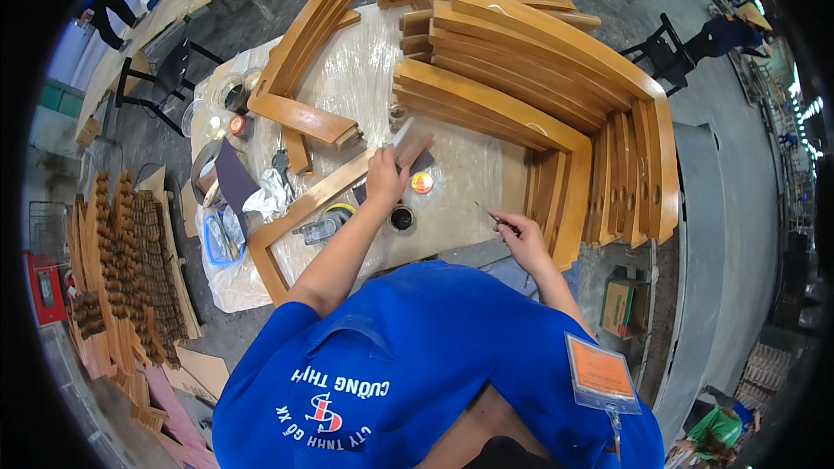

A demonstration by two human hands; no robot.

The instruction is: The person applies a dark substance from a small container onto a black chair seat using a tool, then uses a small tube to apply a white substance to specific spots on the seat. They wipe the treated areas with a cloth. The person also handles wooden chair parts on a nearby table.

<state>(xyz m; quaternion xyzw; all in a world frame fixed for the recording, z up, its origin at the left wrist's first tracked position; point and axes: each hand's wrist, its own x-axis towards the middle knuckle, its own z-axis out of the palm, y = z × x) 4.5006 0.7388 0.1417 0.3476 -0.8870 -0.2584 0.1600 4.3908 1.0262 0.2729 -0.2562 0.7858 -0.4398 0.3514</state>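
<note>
My left hand is closed on the upper arm of an L-shaped wooden frame piece lying on the plastic-covered table. Just beyond its fingers is a pale, blurred patch; I cannot make out whether it is a separate thing. My right hand is raised at the table's near right side, its fingers pinched round a thin pointed tool with a dark handle; its exact kind is unclear. Between the hands stand an open jar of dark liquid and a round red-and-yellow tin.
Stacked curved wooden frames fill the table's right side. More frame pieces lie at the far left. Nearer left are a white rag, a clear-and-grey power tool, and a blue-rimmed tray. A black chair stands beyond.
</note>
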